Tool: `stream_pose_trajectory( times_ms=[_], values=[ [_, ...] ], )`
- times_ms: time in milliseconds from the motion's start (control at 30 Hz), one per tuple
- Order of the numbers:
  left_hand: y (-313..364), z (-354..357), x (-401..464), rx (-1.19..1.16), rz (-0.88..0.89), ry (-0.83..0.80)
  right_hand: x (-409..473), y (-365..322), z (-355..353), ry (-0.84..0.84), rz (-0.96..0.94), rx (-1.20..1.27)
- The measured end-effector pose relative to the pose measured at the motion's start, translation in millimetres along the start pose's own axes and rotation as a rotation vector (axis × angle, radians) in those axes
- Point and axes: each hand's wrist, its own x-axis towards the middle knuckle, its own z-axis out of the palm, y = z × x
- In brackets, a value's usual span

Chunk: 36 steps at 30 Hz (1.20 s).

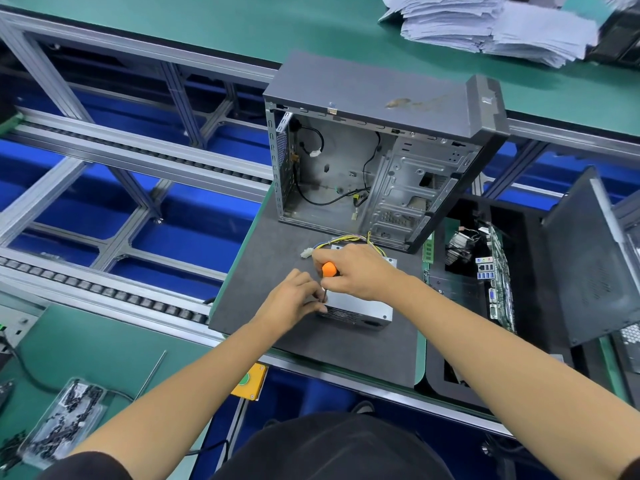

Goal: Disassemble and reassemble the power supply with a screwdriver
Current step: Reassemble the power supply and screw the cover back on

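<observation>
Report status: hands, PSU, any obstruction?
Right hand grips orange-handled screwdriver, tip down at power supply. Left hand pinches at the tip. Cable bundle behind, clear.

We have the power supply (360,308) lying on the mat (277,271) that covers the surface, nearest us. Behind it stands the computer case (374,150), its open side facing us, with the supply's cable bundle (343,241) lying between the two. To the right of the mat a motherboard (498,275) rests in a tray (440,375). At far left, near us, sits a bag of screws (65,420). Far behind, at the right, lie stacked papers (485,22).
</observation>
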Motion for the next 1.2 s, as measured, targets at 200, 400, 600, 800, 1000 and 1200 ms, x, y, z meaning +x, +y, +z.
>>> stream_pose_trajectory(
  times_ms=[200, 400, 600, 800, 1000, 1200],
  values=[
    [-5, 1, -2, -0.050, -0.009, 0.005, 3, 0, 1, -0.011, 0.011, -0.004],
    [-4, 1, -2, -0.102, -0.003, 0.031, 6, -1, 2, -0.023, 0.044, 0.012],
    [1, -1, -1, -0.157, -0.008, 0.066, 13, 0, -2, -0.021, 0.080, -0.148],
    [2, -4, -2, -0.182, -0.012, 0.056, 19, -9, -17, -0.113, -0.129, -0.225],
    [1, -3, -2, -0.197, -0.019, 0.071, 25, -9, -33, -0.326, -0.221, -0.364],
    [5, 1, -7, -0.256, -0.082, 0.132, 34, -13, -39, -0.420, -0.300, -0.612]
  ],
)
